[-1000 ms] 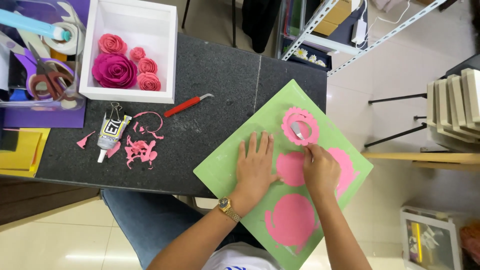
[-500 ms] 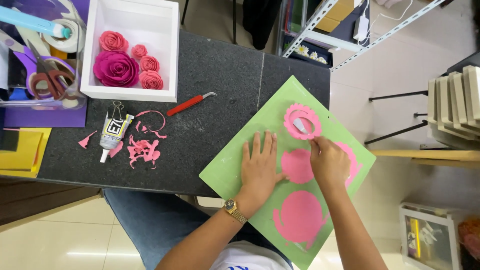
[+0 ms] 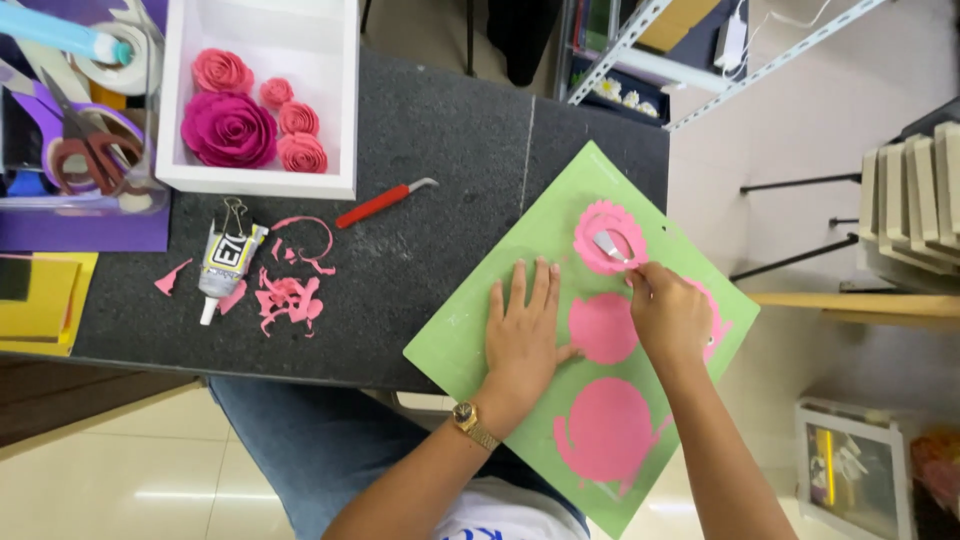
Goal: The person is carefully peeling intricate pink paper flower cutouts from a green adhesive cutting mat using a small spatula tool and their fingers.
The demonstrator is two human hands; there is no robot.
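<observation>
While the left hand point(image 3: 522, 335) stays flat, fingers spread, on the green mat point(image 3: 470, 340), the right hand point(image 3: 668, 315) has pinched its scraper point(image 3: 607, 245) further under the mat's top pink spiral point(image 3: 608, 237), so it's lifting off.

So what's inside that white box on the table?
The white box holds paper roses: one big magenta one and four smaller pink ones. The rest of its floor is bare white. Anything beneath the roses is covered.
</observation>
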